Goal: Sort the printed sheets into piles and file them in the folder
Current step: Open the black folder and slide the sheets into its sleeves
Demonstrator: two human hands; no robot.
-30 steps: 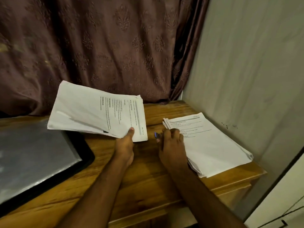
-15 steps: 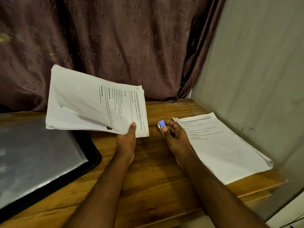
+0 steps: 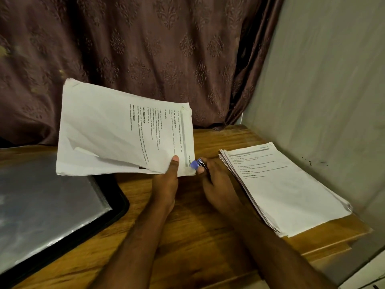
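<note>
Wooden table (image 3: pixel 187 236) with a warm orange-brown grain fills the lower part of the view, set into a corner of a dim room. Behind it hangs a dark maroon curtain (image 3: pixel 135 49) embossed with a repeated leaf-like pattern. A plain pale grey wall (image 3: pixel 323 90) runs along the table's right edge, with a few small dark specks low down.

An open black-edged folder (image 3: pixel 48 207) with shiny clear plastic sleeves lies flat on the left of the table. On the right, against the wall, rests a slightly fanned pile of printed sheets (image 3: pixel 287 190), its near corner overhanging the table's edge.

Two bare forearms reach in from the bottom. The left hand (image 3: pixel 166 182) holds a held bundle of sheets (image 3: pixel 125 130) up above the table and the folder, thumb pressed on the front near the lower right corner, fingers hidden behind; the top page is creased and its text runs sideways. The right hand (image 3: pixel 216 180) has its fingers curled round a small blue and black clip (image 3: pixel 199 164), which sits right at the bundle's lower right corner.
</note>
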